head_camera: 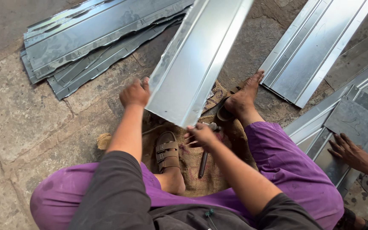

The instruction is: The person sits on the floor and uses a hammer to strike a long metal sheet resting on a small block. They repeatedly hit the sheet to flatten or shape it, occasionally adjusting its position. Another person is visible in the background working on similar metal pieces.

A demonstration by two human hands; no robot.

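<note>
Holding: both hands grip one long folded metal sheet (196, 59), tilted, its near end between them and its far end running up and away past the top edge.
Left hand (134, 93): closed in a fist on the sheet's left edge near its lower corner.
Right hand (201, 135): fingers pinched on the sheet's lower right corner, just under the near end.
Below the hands: a piece of brown sacking (192, 159) on the floor, with a dark metal rod (204, 164) lying on it just beneath the right hand.
Feet: a foot in a brown sandal (168, 151) between the two forearms; a bare foot (245, 96) to the right of the right hand, its toes touching another metal sheet.
Left of the hands: a stack of flat ribbed sheets (94, 40), well apart from the left hand.
Right of the hands: a leaning sheet (314, 49), then more sheets (354, 123) where another person's hand (350, 151) rests.
Floor: grey stone slabs (18, 119), worn and dusty.
Clothes: purple trousers (294, 170), dark sleeves.
</note>
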